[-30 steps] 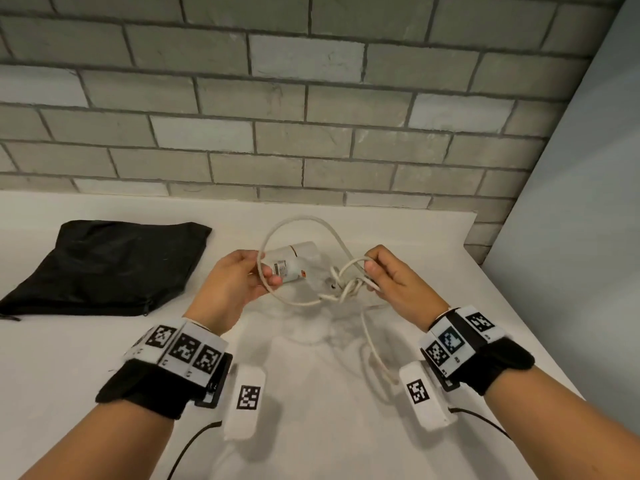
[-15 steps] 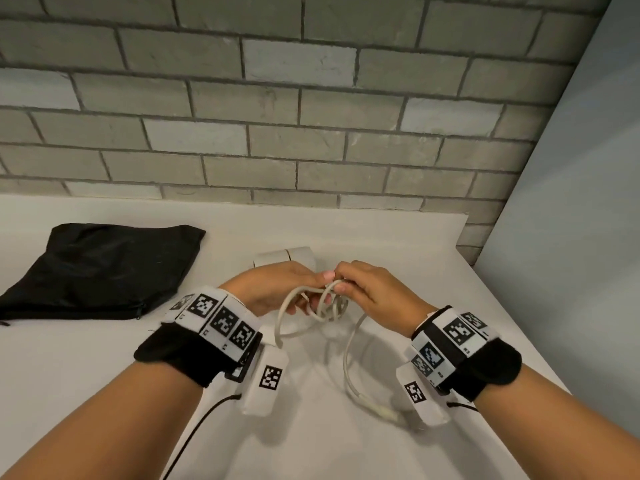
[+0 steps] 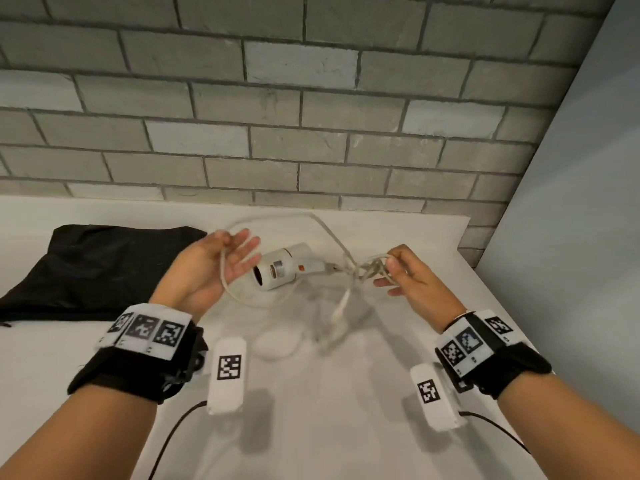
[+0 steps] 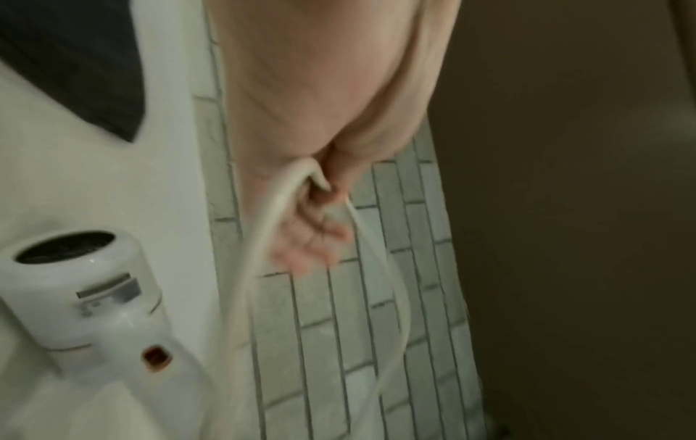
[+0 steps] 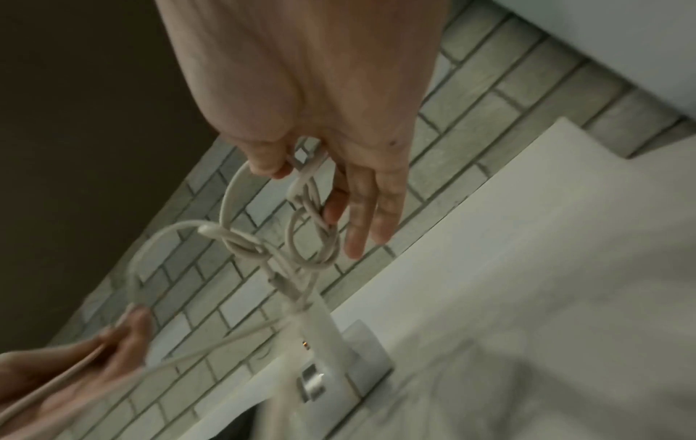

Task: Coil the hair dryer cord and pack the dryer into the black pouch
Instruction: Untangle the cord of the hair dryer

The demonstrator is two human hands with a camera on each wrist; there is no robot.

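Observation:
The white hair dryer (image 3: 284, 268) (image 4: 82, 291) lies between my hands with its barrel toward me and its handle pointing right. Its white cord (image 3: 367, 268) bunches into small tangled loops at the handle's end. My right hand (image 3: 391, 275) (image 5: 320, 190) pinches these loops between thumb and forefinger, the other fingers straight. A long loop of cord runs left over my left hand (image 3: 228, 261) (image 4: 312, 235), which is palm-up with straight fingers, the cord lying between thumb and fingers. The plug end (image 3: 337, 313) dangles below. The black pouch (image 3: 86, 268) lies flat at the left.
The white table (image 3: 311, 427) ends at a grey brick wall (image 3: 311, 133) behind and at an edge on the right, beside a pale grey panel (image 3: 571, 202). Black cables trail from my wrist cameras near the front edge.
My hands, joined over the coil half a second ago, have drawn apart. The left hand moved left and opened, with a long loop of cord over it. The dryer shows again.

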